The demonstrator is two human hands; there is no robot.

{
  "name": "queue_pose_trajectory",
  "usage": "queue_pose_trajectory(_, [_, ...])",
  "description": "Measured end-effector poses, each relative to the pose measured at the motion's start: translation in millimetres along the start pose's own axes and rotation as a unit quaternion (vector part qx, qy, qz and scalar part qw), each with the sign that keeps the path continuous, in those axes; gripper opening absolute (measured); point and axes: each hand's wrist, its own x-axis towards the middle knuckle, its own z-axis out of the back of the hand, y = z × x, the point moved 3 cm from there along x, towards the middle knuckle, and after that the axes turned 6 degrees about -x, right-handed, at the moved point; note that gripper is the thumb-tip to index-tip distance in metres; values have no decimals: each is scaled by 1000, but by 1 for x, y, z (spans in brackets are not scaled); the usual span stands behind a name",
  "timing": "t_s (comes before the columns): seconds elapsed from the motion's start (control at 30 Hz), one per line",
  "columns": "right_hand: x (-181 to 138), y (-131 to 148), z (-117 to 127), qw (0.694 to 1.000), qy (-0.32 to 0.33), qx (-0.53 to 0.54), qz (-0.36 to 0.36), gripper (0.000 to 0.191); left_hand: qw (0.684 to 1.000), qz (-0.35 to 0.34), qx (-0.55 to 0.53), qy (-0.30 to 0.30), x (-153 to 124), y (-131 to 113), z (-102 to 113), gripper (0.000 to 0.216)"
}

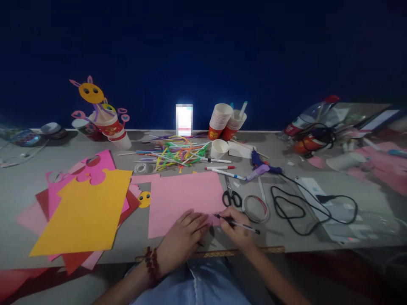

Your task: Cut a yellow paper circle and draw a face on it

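Note:
A sheet of pink paper lies on the table in front of me. My left hand rests flat on its lower right part, fingers stretched out and close together. Between the fingers of my right hand is a pen, its dark tip down at the paper's lower right corner. What the tip has marked is too small to make out. Just beyond my right hand lie black-handled scissors and a roll of tape. A yellow paper face sits at the sheet's left edge.
Yellow paper tops a pile of coloured sheets at left. Colourful sticks and stacked paper cups stand farther back. A glue gun trails a black cord at right. A decorated cup holds paper figures.

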Motion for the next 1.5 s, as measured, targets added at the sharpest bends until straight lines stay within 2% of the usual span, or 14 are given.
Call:
queue_pose_trajectory(0.13, [-1,0,-2,1000,0,11,9,12,1000,14,18,-6,-3,-1,-5,51])
queue_pose_trajectory(0.33, [0,-5,0,997,-16,68,-18,8,999,16,33,-5,-5,-1,-10,50])
queue_pose_trajectory(0.53, [-5,-14,4,989,-81,119,-44,21,999,19,31,-5,-4,0,-9,48])
queue_pose_trajectory(0.67, [-5,-11,-1,989,-33,131,-57,10,999,25,29,-7,-4,-2,-7,48])
queue_pose_trajectory(0.77, [-1,-6,-3,994,6,101,-39,6,999,25,31,0,-3,-3,-5,50])
queue_pose_trajectory(0.93, [3,-2,-1,998,-7,58,-10,17,999,26,33,-2,-3,-3,-4,52])
queue_pose_trajectory(1.17, [2,-3,-6,998,26,50,-13,17,999,31,29,-5,-4,-3,-6,49])
queue_pose_trajectory(1.5, [3,-2,-5,999,22,36,-1,17,999,32,9,1,-3,-4,0,48])
